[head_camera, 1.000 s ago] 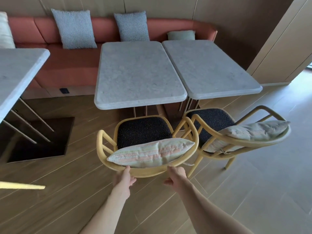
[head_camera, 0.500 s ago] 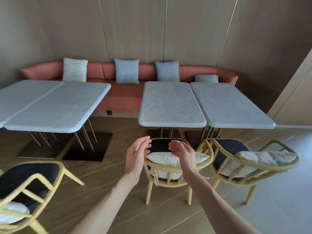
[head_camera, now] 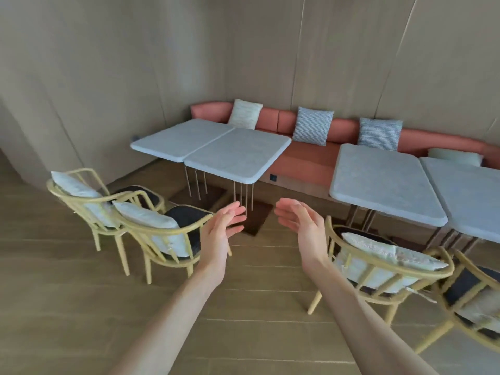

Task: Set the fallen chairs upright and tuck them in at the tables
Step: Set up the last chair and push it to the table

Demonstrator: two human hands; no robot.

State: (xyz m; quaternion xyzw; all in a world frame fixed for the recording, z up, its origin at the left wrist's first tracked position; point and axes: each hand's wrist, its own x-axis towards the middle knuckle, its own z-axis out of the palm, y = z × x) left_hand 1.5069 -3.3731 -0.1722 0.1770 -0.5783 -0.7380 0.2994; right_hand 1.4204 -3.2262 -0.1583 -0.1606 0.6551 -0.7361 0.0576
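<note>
Both my hands are raised in front of me with straight fingers, holding nothing: my left hand (head_camera: 222,228) and my right hand (head_camera: 300,226). Two yellow wooden armchairs with dark seats and pale cushions stand upright at the left, away from their tables: the far chair (head_camera: 89,204) and the near chair (head_camera: 165,236), whose armrest lies just behind my left hand. At the right, another upright chair (head_camera: 378,263) sits at the edge of a grey stone table (head_camera: 384,185), and one more chair (head_camera: 476,299) is cut off by the frame.
A pair of grey tables (head_camera: 216,150) stands left of centre on thin metal legs. An orange bench (head_camera: 305,155) with several cushions runs along the beige panelled wall. Wooden floor lies open between the chairs in front of me.
My hands let go of the chair back at the right-hand tables and lifted. The view swung left, bringing the two left chairs into sight.
</note>
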